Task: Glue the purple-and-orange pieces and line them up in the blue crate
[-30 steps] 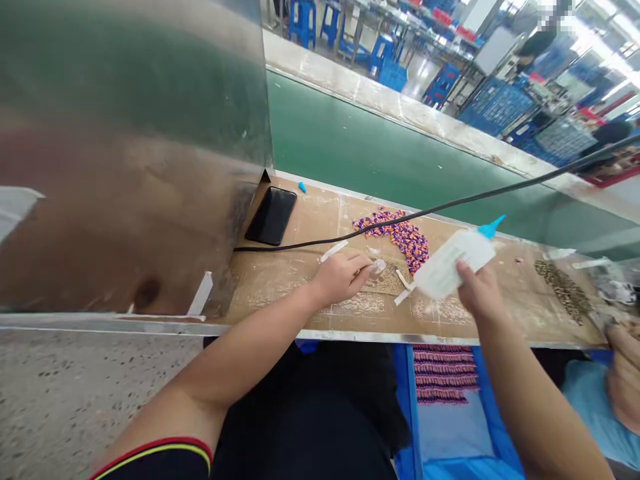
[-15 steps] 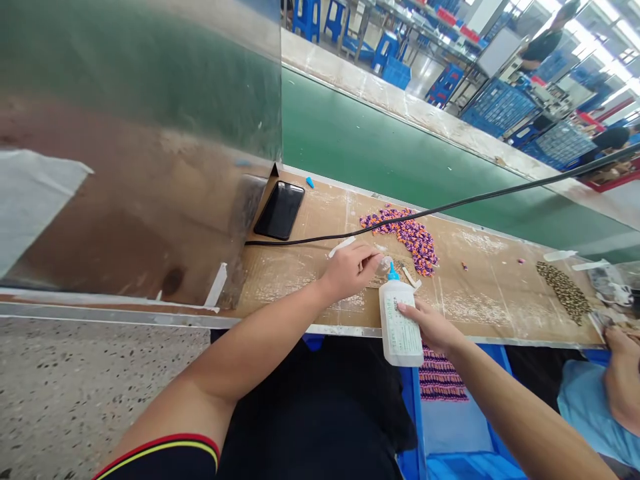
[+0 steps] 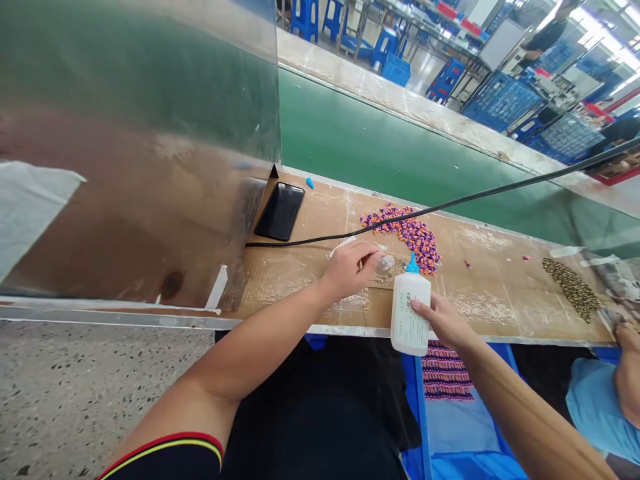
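My right hand (image 3: 443, 320) grips a white squeeze bottle (image 3: 411, 313) with printed text and a blue nozzle (image 3: 413, 262). It is held upright with a slight tilt, over the front edge of the table. To its left, my left hand (image 3: 350, 270) is closed in a pinch just above the cardboard; whatever is between its fingertips is too small to make out. A small clear, shiny piece (image 3: 386, 263) lies beside those fingertips. Behind the bottle spreads a pile of small purple and orange pieces (image 3: 420, 240).
A black cable (image 3: 330, 238) crosses above the table. A phone (image 3: 280, 211) and a blue cap (image 3: 309, 182) lie at the left, beside a metal panel (image 3: 150, 167). Below, a blue bin (image 3: 463, 427) holds rows of purple pieces. A co-worker's hand (image 3: 627, 337) is at far right.
My right hand has moved the bottle to the right and slightly up, away from the clear piece. My left hand stays pinched in nearly the same place.
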The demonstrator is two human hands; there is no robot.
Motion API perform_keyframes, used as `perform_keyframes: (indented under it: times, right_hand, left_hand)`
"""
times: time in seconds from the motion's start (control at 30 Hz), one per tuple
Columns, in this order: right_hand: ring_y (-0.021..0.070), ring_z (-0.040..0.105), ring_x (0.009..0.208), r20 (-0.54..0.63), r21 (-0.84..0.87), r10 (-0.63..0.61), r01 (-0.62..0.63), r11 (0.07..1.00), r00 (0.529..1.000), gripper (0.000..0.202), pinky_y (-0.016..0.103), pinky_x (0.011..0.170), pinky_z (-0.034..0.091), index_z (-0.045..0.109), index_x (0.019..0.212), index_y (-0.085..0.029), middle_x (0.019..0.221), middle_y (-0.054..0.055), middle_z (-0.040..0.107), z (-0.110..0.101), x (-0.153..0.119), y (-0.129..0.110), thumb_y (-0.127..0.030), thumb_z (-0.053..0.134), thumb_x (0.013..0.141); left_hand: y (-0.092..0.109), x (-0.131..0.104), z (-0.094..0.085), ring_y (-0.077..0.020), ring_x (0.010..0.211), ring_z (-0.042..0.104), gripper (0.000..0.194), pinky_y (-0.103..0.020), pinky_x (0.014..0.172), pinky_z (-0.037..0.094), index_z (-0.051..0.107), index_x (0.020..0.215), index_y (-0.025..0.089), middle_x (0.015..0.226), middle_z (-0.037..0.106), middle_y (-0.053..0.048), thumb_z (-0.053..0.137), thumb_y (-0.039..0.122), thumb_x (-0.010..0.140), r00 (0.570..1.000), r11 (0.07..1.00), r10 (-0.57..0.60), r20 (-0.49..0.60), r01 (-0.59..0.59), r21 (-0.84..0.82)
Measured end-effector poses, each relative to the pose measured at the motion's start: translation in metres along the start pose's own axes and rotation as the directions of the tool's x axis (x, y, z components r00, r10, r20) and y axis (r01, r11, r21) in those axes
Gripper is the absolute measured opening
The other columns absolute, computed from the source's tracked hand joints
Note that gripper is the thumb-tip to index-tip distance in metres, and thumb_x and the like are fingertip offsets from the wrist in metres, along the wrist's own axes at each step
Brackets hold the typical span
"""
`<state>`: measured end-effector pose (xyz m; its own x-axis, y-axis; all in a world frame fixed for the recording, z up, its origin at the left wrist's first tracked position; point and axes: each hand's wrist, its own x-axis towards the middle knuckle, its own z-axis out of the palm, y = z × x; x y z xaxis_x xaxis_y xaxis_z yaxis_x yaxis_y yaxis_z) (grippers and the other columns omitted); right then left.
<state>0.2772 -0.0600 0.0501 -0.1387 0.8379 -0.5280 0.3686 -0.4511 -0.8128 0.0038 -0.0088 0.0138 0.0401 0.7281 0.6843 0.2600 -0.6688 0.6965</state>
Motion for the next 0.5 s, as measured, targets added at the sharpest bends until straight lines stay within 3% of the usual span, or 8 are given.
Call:
perform_keyframes:
  times: [0.07,0.13,0.17,0.23,0.27,0.37,0.43,0.5]
  right_hand:
    - [0.0370,0.082,0.099,-0.137,0.026,-0.100,0.104,0.994,0.985,0.072,0.047,0.081,0.069,0.074,0.102,-0.022,0.104,0.013,0.085,-0.017,0.008,0.008,-0.077,0.096,0.062]
    - [0.0361,0.081,0.100,-0.353,0.085,-0.214,0.259,0.962,0.911,0.070,0.050,0.086,0.069,0.073,0.100,-0.023,0.103,0.012,0.084,-0.044,0.022,0.012,-0.076,0.097,0.060]
    - [0.0349,0.081,0.102,-0.477,0.092,-0.275,0.359,0.929,0.835,0.070,0.050,0.089,0.068,0.073,0.102,-0.024,0.105,0.012,0.083,-0.060,0.031,0.011,-0.075,0.096,0.060]
    - [0.0326,0.078,0.115,-0.673,-0.007,-0.403,0.539,0.842,0.620,0.068,0.052,0.100,0.065,0.071,0.111,-0.025,0.117,0.010,0.081,-0.094,0.051,0.003,-0.071,0.093,0.066]
    - [0.0324,0.075,0.121,-0.720,-0.095,-0.461,0.584,0.806,0.519,0.068,0.055,0.105,0.063,0.070,0.116,-0.025,0.123,0.010,0.080,-0.111,0.062,-0.002,-0.068,0.092,0.068]
    - [0.0323,0.070,0.131,-0.758,-0.352,-0.582,0.566,0.746,0.295,0.073,0.058,0.117,0.055,0.061,0.128,-0.025,0.137,0.013,0.073,-0.153,0.096,-0.019,-0.068,0.085,0.073]
    - [0.0345,0.068,0.134,-0.773,-0.397,-0.582,0.523,0.754,0.252,0.074,0.062,0.119,0.053,0.054,0.133,-0.024,0.142,0.017,0.069,-0.171,0.116,-0.027,-0.064,0.082,0.076]
    - [0.0384,0.067,0.135,-0.758,-0.436,-0.591,0.460,0.773,0.276,0.070,0.066,0.117,0.052,0.049,0.133,-0.023,0.143,0.021,0.066,-0.181,0.132,-0.029,-0.058,0.078,0.080]
  left_hand:
    - [0.001,0.001,-0.001,-0.0156,0.078,0.070,0.022,-0.030,0.078,0.057,0.073,0.094,0.018,0.084,0.077,-0.004,0.058,0.026,0.109,1.000,1.000,0.008,-0.004,-0.008,0.000]
    - [0.001,0.000,-0.001,-0.0155,0.077,0.070,0.022,-0.030,0.078,0.058,0.073,0.095,0.018,0.084,0.077,-0.004,0.058,0.026,0.109,1.000,1.000,0.011,-0.004,-0.011,0.002]
    - [0.000,-0.001,-0.001,-0.0155,0.077,0.070,0.022,-0.030,0.078,0.058,0.073,0.095,0.018,0.084,0.077,-0.004,0.057,0.027,0.109,1.000,1.000,0.014,-0.009,-0.013,0.004]
    - [-0.003,-0.002,0.000,-0.0159,0.077,0.070,0.025,-0.031,0.077,0.058,0.073,0.094,0.019,0.083,0.076,-0.005,0.056,0.029,0.110,1.000,0.999,0.028,-0.014,-0.027,0.022]
    - [-0.004,-0.002,0.001,-0.0160,0.076,0.070,0.026,-0.031,0.076,0.058,0.073,0.094,0.019,0.083,0.076,-0.005,0.055,0.030,0.110,0.999,0.998,0.045,-0.009,-0.045,0.039]
    - [-0.008,0.001,0.001,-0.0162,0.078,0.072,0.028,-0.031,0.076,0.060,0.073,0.096,0.019,0.086,0.078,-0.006,0.052,0.029,0.111,0.988,0.982,0.146,0.048,-0.150,0.118]
    - [-0.005,0.005,0.000,-0.0162,0.080,0.074,0.025,-0.030,0.077,0.062,0.072,0.096,0.019,0.088,0.079,-0.006,0.052,0.026,0.110,0.964,0.950,0.256,0.068,-0.264,0.169]
    - [0.008,0.004,-0.007,-0.0160,0.081,0.076,0.019,-0.029,0.076,0.063,0.071,0.097,0.020,0.088,0.079,-0.006,0.055,0.022,0.107,0.922,0.897,0.385,0.050,-0.387,0.213]
